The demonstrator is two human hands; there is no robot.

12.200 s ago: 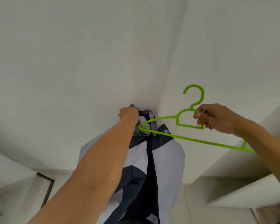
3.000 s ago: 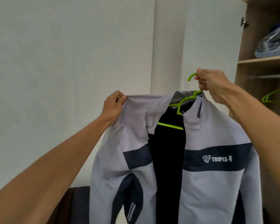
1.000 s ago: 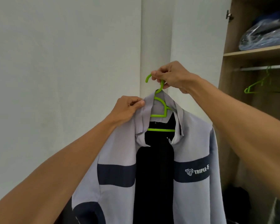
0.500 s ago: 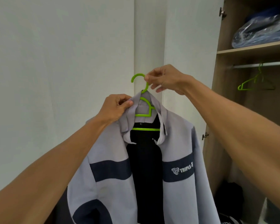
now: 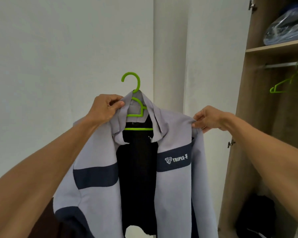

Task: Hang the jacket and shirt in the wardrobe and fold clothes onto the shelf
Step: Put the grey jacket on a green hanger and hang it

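- Grey cloth is pinched at the collar between the thumb and fingers of the left hand (image 5: 105,107), which carries the jacket (image 5: 139,169) in the air.
- Just right of those fingers, the green hanger (image 5: 136,107) sits inside the jacket's shoulders with its hook free: that step looks done.
- Further right, the right hand (image 5: 208,118) pinches the shoulder seam, apparently straightening it.
- Well beyond its fingers, the wardrobe's rail (image 5: 286,64) holds a spare hanger (image 5: 286,85); hanging the jacket, the shirt and the folding seem left.
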